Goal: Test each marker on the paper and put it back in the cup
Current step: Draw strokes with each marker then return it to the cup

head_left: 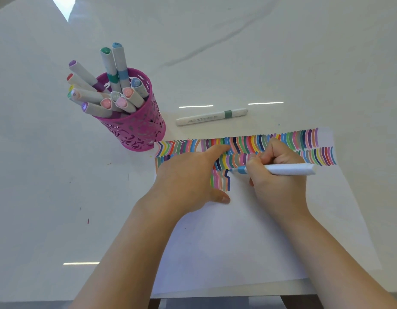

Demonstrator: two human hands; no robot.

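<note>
Curled tight round a white marker with a light blue band (pixel 289 169): the right hand (pixel 275 184), fingers wrapped near the tip end, barrel sticking out to the right. Blue tip down on the white sheet of paper (pixel 237 241), right beside a dark blue stroke (pixel 228 181) at the end of a short third row. Just to the left, pressing flat on the paper with fingers straight and thumb spread wide: the left hand (pixel 186 181), holding nothing, covering part of the rows. Above both hands, two long rows of multicoloured marker strokes (pixel 304 141) along the sheet's top edge. Beyond the paper's top edge, lying loose and capped, a white marker with a grey-green band (pixel 212 117). Over to the left, just off the paper's corner, a pink perforated metal cup (pixel 141 130) stuffed with capped white markers (pixel 117 101), coloured caps pointing up and outward. Under all of it, a glossy white marbled table (pixel 59 175) with a few little ink specks.
</note>
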